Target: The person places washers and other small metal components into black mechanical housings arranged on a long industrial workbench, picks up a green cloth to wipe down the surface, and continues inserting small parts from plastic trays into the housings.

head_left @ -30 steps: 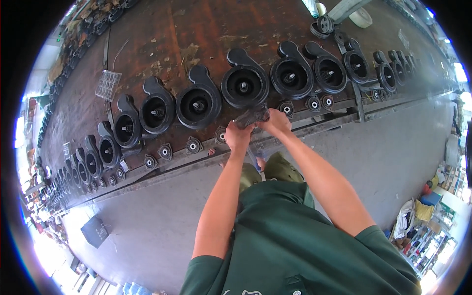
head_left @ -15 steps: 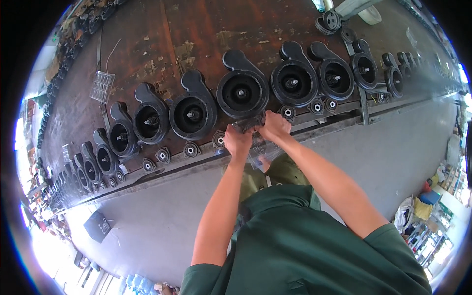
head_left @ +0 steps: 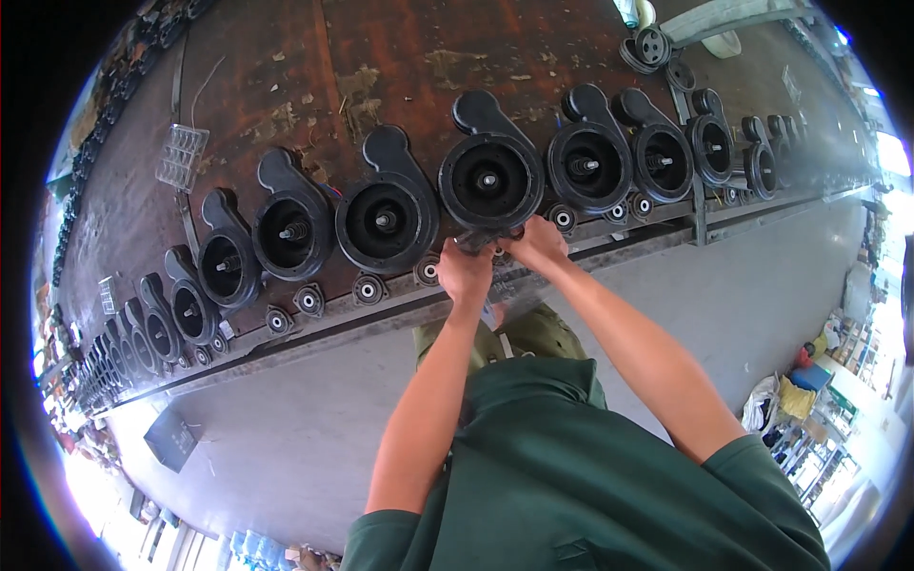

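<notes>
Shifted slightly leftward against the nearest housing since the earlier frames: both hands, along the bench edge. Left hand (head_left: 465, 271): fingers closed in a pinch on a small dark piece (head_left: 473, 241), which sits at the front edge, just below the nearest housing. Right hand (head_left: 535, 244): fingers curled inward, apparently gripping the same piece; the fingertips are partly hidden, and its exact shape cannot be told.

Nearest blower housing (head_left: 481, 213): black, round, side neck pointing away, threaded shaft upright in the bowl. Matching housings (head_left: 387, 190) run in a curved row to either side. Bearing flanges (head_left: 369, 289): small, dark, pale-ringed, set along the edge in front of the row.

Workbench (head_left: 400, 57): brown top, stained, with flaking patches; metal front rail. Clear compartment tray (head_left: 182, 157): lying on the bench, left. Grooved pulleys (head_left: 651, 46): grouped far right.

Floor (head_left: 314, 400): smooth, grey. Dark box (head_left: 171, 440): standing on it, left. Yellow bundle (head_left: 797, 398): near shelving, right.

Labels: one white tag (head_left: 227, 329), left of the row; print too small to read.
</notes>
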The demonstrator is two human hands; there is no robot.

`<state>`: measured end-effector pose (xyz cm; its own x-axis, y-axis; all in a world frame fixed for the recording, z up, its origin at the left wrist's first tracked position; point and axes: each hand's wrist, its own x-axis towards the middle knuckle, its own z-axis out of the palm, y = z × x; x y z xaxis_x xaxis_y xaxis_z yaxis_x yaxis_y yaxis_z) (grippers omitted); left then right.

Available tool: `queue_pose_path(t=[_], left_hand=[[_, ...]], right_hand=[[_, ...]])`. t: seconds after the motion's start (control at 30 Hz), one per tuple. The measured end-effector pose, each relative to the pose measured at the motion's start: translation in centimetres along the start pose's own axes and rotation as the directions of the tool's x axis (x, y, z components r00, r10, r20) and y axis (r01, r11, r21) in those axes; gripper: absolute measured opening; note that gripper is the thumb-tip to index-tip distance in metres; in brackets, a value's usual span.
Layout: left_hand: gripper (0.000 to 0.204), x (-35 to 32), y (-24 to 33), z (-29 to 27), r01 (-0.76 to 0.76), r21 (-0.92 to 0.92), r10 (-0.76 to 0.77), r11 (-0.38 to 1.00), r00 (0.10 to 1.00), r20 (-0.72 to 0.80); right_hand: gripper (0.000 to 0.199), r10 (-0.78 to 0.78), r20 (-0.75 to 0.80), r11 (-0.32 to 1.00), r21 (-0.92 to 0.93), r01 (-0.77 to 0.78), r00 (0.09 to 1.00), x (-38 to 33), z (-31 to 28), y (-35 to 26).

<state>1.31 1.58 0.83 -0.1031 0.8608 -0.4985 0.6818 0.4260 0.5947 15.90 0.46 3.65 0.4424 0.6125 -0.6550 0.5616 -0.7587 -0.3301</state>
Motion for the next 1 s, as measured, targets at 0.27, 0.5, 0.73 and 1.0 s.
queue_pose_path(t=[0.27,0.5,0.73,1.0], left_hand=[[0.056,-0.5,2.1,-0.9,0.114,0.094,-0.115,0.989,0.993,0.013],[0.053,-0.8,2.6,-0.7,0.104,0.1,-0.104,0.989,0.995,-0.004],[0.058,-0.4,1.3,-0.3,0.078,0.05,-0.077,0.996,0.997,-0.019],[0.06,-0.3,0.4,-0.7,0.041,0.026,-0.042,0.999,0.999,0.027]], right_hand=[[0.057,0.123,0.082,0.99,-0.083,-0.116,0.989,-0.5,-0.8,-2.0],[0.064,0.123,0.052,0.986,-0.117,-0.116,0.991,-1.5,-0.3,-2.9],[0.059,-0.042,0.021,0.999,-0.03,0.043,0.999,0.0,1.1,0.2],[0.057,-0.053,0.059,0.998,-0.024,0.055,0.997,-0.4,0.4,0.4]])
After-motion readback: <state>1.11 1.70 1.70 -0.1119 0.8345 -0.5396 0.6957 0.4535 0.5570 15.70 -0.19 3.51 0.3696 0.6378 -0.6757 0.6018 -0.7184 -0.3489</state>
